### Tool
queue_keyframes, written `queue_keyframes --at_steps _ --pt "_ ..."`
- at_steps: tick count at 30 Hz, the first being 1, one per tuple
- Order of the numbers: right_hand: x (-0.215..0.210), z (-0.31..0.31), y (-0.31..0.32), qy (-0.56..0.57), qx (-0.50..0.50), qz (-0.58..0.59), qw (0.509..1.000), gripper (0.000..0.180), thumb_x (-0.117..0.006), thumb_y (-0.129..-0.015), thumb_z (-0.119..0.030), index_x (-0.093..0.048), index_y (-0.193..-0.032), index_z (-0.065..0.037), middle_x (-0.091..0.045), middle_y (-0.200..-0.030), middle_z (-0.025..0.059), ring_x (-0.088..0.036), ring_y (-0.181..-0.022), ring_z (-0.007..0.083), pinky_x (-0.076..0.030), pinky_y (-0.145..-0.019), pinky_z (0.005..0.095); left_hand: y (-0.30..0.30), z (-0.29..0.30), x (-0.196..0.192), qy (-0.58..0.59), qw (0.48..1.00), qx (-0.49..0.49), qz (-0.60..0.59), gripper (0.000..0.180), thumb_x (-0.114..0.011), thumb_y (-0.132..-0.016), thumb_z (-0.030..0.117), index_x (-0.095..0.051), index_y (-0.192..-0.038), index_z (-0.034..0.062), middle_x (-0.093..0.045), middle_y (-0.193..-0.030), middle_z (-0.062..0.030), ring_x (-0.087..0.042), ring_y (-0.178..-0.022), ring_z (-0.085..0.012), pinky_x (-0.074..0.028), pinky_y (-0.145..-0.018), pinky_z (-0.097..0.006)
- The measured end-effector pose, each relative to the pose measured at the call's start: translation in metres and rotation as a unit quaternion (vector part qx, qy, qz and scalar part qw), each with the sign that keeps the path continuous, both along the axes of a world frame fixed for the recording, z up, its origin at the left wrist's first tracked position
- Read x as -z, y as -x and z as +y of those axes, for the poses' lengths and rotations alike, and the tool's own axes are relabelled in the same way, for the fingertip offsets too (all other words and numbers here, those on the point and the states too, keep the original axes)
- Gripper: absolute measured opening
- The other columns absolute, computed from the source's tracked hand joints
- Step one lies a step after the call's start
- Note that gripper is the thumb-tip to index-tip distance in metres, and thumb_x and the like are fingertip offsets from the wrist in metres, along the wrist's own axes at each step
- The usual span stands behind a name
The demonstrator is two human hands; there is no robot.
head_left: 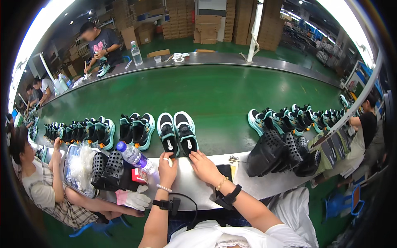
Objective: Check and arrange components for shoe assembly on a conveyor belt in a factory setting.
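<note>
A pair of black, white and mint sneakers lies in front of me on the edge of the green belt, toes pointing away. My left hand (pixel 167 169) grips the heel of the left sneaker (pixel 166 127), its thumb and fingers closed at the collar. At the heel of the right sneaker (pixel 185 124), my right hand (pixel 204 165) is closed in the same way, fingertips at the opening. Pale insoles with a white mark show inside both shoes. Another pair of sneakers (pixel 142 130) stands just left of them.
Rows of sneakers line the belt (pixel 206 91) at left (pixel 78 131) and right (pixel 289 118). A water bottle (pixel 134 156), red box (pixel 139 175), white glove (pixel 134 199) and plastic-filled tray (pixel 78 169) lie left. Black perforated shoe forms (pixel 269 153) stand right. Co-workers sit left, right and across.
</note>
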State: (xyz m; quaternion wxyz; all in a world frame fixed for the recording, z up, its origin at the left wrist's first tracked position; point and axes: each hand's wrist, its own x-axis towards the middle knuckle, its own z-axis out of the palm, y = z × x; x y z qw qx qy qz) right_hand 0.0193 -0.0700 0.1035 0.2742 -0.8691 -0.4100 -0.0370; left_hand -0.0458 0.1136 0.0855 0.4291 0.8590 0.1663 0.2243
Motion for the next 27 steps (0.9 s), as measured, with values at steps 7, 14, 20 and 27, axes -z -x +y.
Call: queue_keyframes --at_steps 7,14,20,27 --pt "0.002 -0.008 0.022 0.016 -0.028 -0.013 0.999 0.037 -0.056 -0.090 -0.013 -0.057 -0.123 0.003 -0.054 -0.132 0.0166 -0.044 -0.131 0.0370 -0.037 -0.110 0.0424 0.026 -0.019 0.010 -0.064 0.997 0.007 0.034 0.032 -0.066 -0.080 0.009 -0.062 -0.112 0.0062 -0.055 -0.122 -0.0183 -0.057 -0.110 -0.0383 -0.047 -0.091 -0.043" --pt "-0.001 -0.006 0.011 -0.004 -0.025 -0.010 1.000 0.036 -0.055 -0.091 -0.014 -0.057 -0.123 0.001 -0.053 -0.132 0.0178 -0.044 -0.130 0.0389 -0.039 -0.108 0.0415 0.005 -0.017 0.012 -0.072 0.997 0.007 0.010 0.035 -0.064 -0.080 0.008 -0.061 -0.115 0.0091 -0.050 -0.133 -0.0200 -0.056 -0.112 -0.0403 -0.048 -0.092 -0.045" --pt "-0.033 -0.017 0.055 -0.125 -0.019 0.148 0.981 0.033 -0.055 -0.095 -0.026 -0.060 -0.120 -0.005 -0.066 -0.108 0.0188 -0.062 -0.099 0.0365 -0.049 -0.087 0.0419 0.037 0.001 -0.002 -0.106 0.993 0.044 -0.023 0.048 -0.065 -0.083 0.011 -0.053 -0.129 0.0116 -0.044 -0.140 -0.0210 -0.048 -0.122 -0.0409 -0.043 -0.102 -0.045" --pt "-0.066 -0.065 0.108 -0.095 -0.065 0.368 0.923 0.029 -0.057 -0.095 -0.023 -0.066 -0.116 -0.006 -0.072 -0.076 0.0088 -0.067 -0.065 0.0142 -0.052 -0.064 0.0274 0.200 0.014 -0.001 0.021 0.933 0.301 0.198 0.023 -0.055 -0.091 0.021 -0.062 -0.098 0.0000 -0.068 -0.079 -0.0159 -0.065 -0.063 -0.0314 -0.051 -0.065 -0.041"
